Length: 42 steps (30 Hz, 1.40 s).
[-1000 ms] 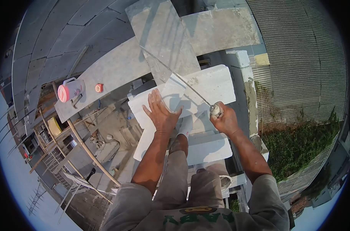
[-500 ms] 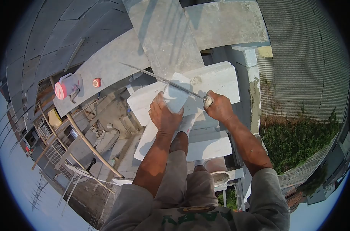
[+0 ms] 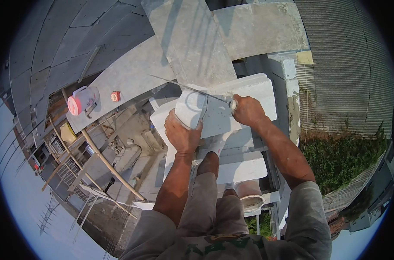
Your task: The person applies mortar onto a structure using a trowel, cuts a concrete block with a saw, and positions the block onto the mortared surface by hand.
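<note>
Your left hand (image 3: 182,133) clasps the near end of the small block (image 3: 190,106), fingers on its left and thumb on its right, over the big block (image 3: 255,95). Your right hand (image 3: 250,111) is wrapped tight round the handle (image 3: 234,105) of the blade (image 3: 190,88), which slants left along the small block's far edge; whether they touch, I cannot tell. The jug (image 3: 85,99) and red box (image 3: 115,96) sit on the board (image 3: 138,65), well apart from your hands.

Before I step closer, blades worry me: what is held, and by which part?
Right hand: long-bladed tool, by its handle. Left hand: white block, by its near end.
</note>
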Each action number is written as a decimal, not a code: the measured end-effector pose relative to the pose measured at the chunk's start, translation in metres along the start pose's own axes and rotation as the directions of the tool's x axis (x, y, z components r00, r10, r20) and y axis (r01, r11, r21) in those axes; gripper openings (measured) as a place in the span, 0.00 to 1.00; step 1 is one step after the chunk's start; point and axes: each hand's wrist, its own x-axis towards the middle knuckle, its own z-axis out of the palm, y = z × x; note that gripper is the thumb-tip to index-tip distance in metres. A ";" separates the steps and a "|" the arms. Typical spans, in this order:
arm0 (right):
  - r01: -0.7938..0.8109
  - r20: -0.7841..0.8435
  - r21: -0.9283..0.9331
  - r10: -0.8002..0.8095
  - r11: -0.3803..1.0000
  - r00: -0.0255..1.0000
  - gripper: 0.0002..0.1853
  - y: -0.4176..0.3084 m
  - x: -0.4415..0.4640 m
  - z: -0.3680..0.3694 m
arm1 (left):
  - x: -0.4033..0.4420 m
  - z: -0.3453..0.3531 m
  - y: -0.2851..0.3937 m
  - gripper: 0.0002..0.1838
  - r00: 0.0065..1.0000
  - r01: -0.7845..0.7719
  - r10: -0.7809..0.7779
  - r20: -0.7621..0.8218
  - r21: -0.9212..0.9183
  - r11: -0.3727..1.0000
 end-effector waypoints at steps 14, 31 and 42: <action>0.051 0.050 -0.070 -0.047 0.996 0.998 0.16 -0.025 0.002 -0.028 | -0.005 0.004 0.001 0.47 0.997 -0.020 0.022 -0.079 0.026 0.999; -0.053 0.172 -0.094 0.069 0.994 0.983 0.16 -0.025 0.042 -0.013 | -0.004 0.008 -0.007 0.50 0.989 -0.090 0.092 -0.114 0.022 0.996; 0.073 -0.023 0.113 -0.071 0.991 0.997 0.14 -0.039 0.011 -0.029 | -0.005 0.008 -0.009 0.48 0.988 -0.090 0.093 -0.120 0.030 0.995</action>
